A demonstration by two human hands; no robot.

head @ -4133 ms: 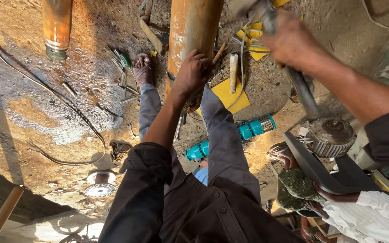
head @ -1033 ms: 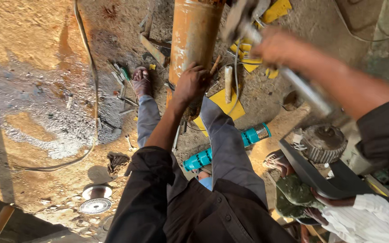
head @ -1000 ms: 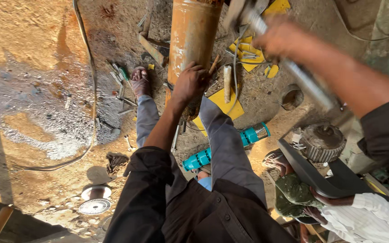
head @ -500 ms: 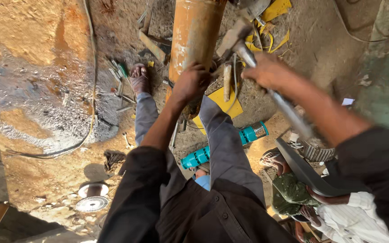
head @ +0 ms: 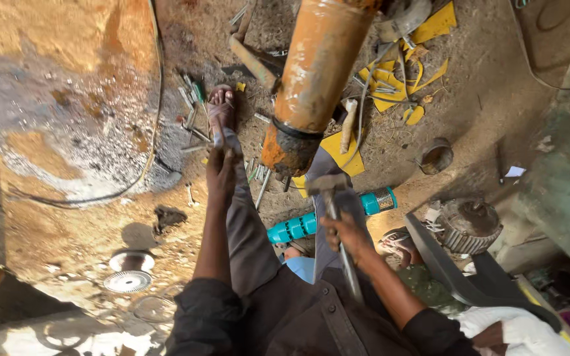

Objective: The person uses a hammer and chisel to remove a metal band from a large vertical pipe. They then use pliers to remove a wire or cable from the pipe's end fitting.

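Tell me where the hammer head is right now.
In the head view, centre frame: the hammer head sits just below the rusty orange pipe, held by the right hand.

floor: bare packed dirt [head: 67, 79], rust-stained, patched with grey ash and strong sunlight; hard shadows toward the lower left. black cable [head: 150, 132] curving across the ground. small tools [head: 192, 112] strewn in a loose cluster. yellow scraps [head: 423, 39] scattered at upper right. two round discs [head: 130, 270] lying close together on the dirt. small metal can [head: 435, 155] in shade. finned motor part [head: 473, 224] beside a dark chair [head: 456, 277]. grey-green mass [head: 565, 178] at the right edge.
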